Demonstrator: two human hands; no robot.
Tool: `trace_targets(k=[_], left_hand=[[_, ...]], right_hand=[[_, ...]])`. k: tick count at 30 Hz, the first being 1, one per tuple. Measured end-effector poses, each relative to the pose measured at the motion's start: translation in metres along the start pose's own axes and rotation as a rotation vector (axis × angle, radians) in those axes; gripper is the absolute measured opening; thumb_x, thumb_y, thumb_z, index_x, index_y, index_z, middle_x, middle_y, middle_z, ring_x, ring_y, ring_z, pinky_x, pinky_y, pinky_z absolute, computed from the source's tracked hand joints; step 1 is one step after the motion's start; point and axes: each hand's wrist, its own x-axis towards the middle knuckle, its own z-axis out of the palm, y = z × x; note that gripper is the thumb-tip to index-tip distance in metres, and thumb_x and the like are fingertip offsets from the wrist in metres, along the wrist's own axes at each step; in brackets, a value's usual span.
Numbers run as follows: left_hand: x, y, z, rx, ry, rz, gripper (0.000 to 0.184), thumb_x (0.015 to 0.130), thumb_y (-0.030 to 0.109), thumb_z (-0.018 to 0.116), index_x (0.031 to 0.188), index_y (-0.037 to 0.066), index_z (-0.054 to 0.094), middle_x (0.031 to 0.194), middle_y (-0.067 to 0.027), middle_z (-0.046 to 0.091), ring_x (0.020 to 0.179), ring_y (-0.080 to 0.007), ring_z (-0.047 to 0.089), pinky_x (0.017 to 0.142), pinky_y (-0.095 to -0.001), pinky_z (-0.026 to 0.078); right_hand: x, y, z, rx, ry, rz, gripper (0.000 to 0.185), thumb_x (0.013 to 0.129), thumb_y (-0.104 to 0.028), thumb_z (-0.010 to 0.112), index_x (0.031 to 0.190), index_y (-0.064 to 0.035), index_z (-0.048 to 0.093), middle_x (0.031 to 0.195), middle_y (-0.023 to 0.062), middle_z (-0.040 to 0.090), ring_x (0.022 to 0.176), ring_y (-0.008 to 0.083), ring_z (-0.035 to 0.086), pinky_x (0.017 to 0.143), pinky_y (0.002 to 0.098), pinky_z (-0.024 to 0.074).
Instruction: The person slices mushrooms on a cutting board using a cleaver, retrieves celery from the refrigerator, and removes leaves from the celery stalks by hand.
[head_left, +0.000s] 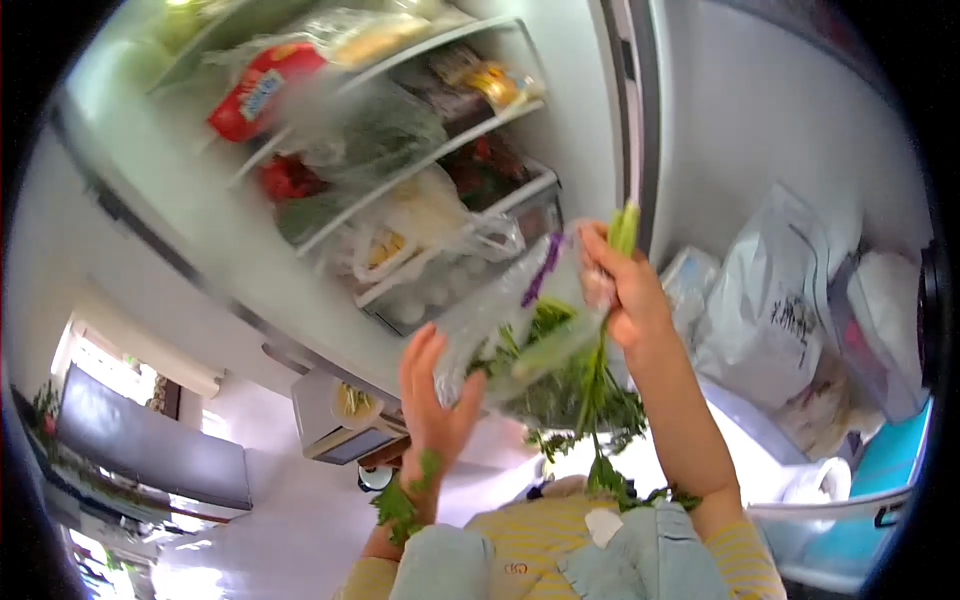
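Observation:
My right hand (622, 300) is closed around pale green celery stalks (625, 228), whose leafy ends hang down in front of my body. A clear plastic bag (500, 310) with a purple strip (543, 270) also meets this hand at its upper edge. Leafy greens (550, 320) show in and around the bag; how many lie inside is unclear. My left hand (435, 385) has its fingers spread beside the bag's left side, holding nothing visible; whether it touches the plastic I cannot tell. Green leaves (400, 510) overlap my left wrist.
An open refrigerator stands ahead, its shelves (400, 185) loaded with bagged food and a red packet (265, 90). A lower drawer (410, 310) holds round pale items. On the right, door bins carry a white bag (765, 310). A white appliance (335, 420) is at lower left.

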Motion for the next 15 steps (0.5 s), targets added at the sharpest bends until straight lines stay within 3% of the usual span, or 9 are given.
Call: trace_targets(k=[2, 3, 4, 6, 7, 8, 10, 13, 15], left_hand=[[-0.004, 0.025, -0.002, -0.377, 0.169, 0.201, 0.040, 0.068, 0.004, 0.063, 0.106, 0.000, 0.049, 0.115, -0.0215, 0.049, 0.105, -0.0314, 0.050, 0.088, -0.0376, 0.041], [-0.009, 0.040, -0.011, -0.908, -0.087, 0.074, 0.034, 0.070, 0.008, 0.062, 0.102, -0.001, 0.052, 0.110, -0.0220, 0.052, 0.102, -0.0294, 0.051, 0.086, -0.0357, 0.041], [-0.007, 0.051, -0.016, -1.437, -0.599, -0.094, 0.025, 0.075, 0.011, 0.057, 0.097, -0.002, 0.056, 0.108, -0.0197, 0.053, 0.099, -0.0266, 0.051, 0.083, -0.0351, 0.041], [-0.025, 0.043, -0.002, -1.246, -1.392, -0.256, 0.022, 0.089, 0.016, 0.048, 0.095, -0.002, 0.058, 0.091, -0.0105, 0.060, 0.086, -0.0148, 0.055, 0.075, -0.0263, 0.042], [-0.056, 0.020, 0.014, -0.948, -1.416, -0.268, 0.027, 0.090, 0.023, 0.051, 0.099, -0.001, 0.057, 0.086, -0.0084, 0.061, 0.085, -0.0120, 0.056, 0.073, -0.0242, 0.044], [-0.091, -0.014, 0.028, -0.952, -1.388, -0.593, 0.031, 0.091, 0.026, 0.049, 0.109, 0.002, 0.055, 0.099, -0.0111, 0.060, 0.083, -0.0160, 0.057, 0.073, -0.0276, 0.047], [-0.142, -0.091, 0.032, -1.437, -0.980, -1.357, 0.039, 0.090, 0.033, 0.049, 0.116, 0.005, 0.051, 0.109, -0.0132, 0.056, 0.094, -0.0219, 0.056, 0.081, -0.0366, 0.048], [-0.086, -0.021, -0.022, -1.851, -0.493, -1.296, 0.047, 0.088, 0.040, 0.050, 0.121, 0.006, 0.047, 0.114, -0.0171, 0.053, 0.093, -0.0244, 0.058, 0.076, -0.0339, 0.051], [-0.085, -0.013, -0.025, -1.549, -0.713, -1.276, 0.053, 0.085, 0.039, 0.054, 0.124, 0.005, 0.043, 0.114, -0.0175, 0.053, 0.081, -0.0184, 0.059, 0.065, -0.0265, 0.050]], right_hand=[[-0.005, 0.002, -0.006, -0.035, 0.006, 0.032, 0.015, 0.082, -0.016, 0.063, 0.094, -0.0083, 0.057, 0.065, -0.0046, 0.045, 0.046, 0.0021, 0.036, 0.040, 0.0164, 0.0254], [-0.006, 0.003, -0.008, -0.053, 0.017, 0.054, 0.015, 0.083, -0.015, 0.062, 0.095, -0.0089, 0.056, 0.066, -0.0040, 0.045, 0.046, 0.0023, 0.036, 0.040, 0.0165, 0.0261], [-0.008, 0.005, -0.009, -0.039, 0.013, 0.052, 0.015, 0.083, -0.015, 0.062, 0.095, -0.0089, 0.056, 0.066, -0.0040, 0.045, 0.045, 0.0023, 0.036, 0.039, 0.0165, 0.0257], [-0.009, 0.002, -0.009, -0.016, 0.014, 0.044, 0.015, 0.083, -0.015, 0.062, 0.095, -0.0088, 0.056, 0.066, -0.0040, 0.045, 0.044, 0.0022, 0.035, 0.038, 0.0167, 0.0250], [-0.012, -0.002, -0.006, 0.000, 0.040, 0.029, 0.014, 0.083, -0.015, 0.061, 0.096, -0.0085, 0.056, 0.065, -0.0047, 0.044, 0.043, 0.0017, 0.033, 0.038, 0.0166, 0.0238], [-0.016, -0.007, -0.005, 0.012, 0.008, 0.031, 0.014, 0.084, -0.014, 0.061, 0.096, -0.0084, 0.056, 0.065, -0.0050, 0.043, 0.043, 0.0016, 0.033, 0.038, 0.0163, 0.0237], [-0.029, -0.021, -0.005, 0.047, -0.045, 0.028, 0.014, 0.084, -0.013, 0.060, 0.096, -0.0082, 0.057, 0.064, -0.0055, 0.043, 0.044, 0.0014, 0.033, 0.038, 0.0158, 0.0235], [-0.034, -0.026, -0.005, 0.009, -0.055, 0.011, 0.013, 0.083, -0.012, 0.061, 0.095, -0.0078, 0.058, 0.063, -0.0059, 0.042, 0.044, 0.0011, 0.033, 0.038, 0.0152, 0.0243], [-0.039, -0.025, -0.001, -0.036, 0.018, 0.002, 0.013, 0.083, -0.013, 0.062, 0.094, -0.0076, 0.059, 0.063, -0.0051, 0.043, 0.044, 0.0014, 0.034, 0.038, 0.0156, 0.0259]])
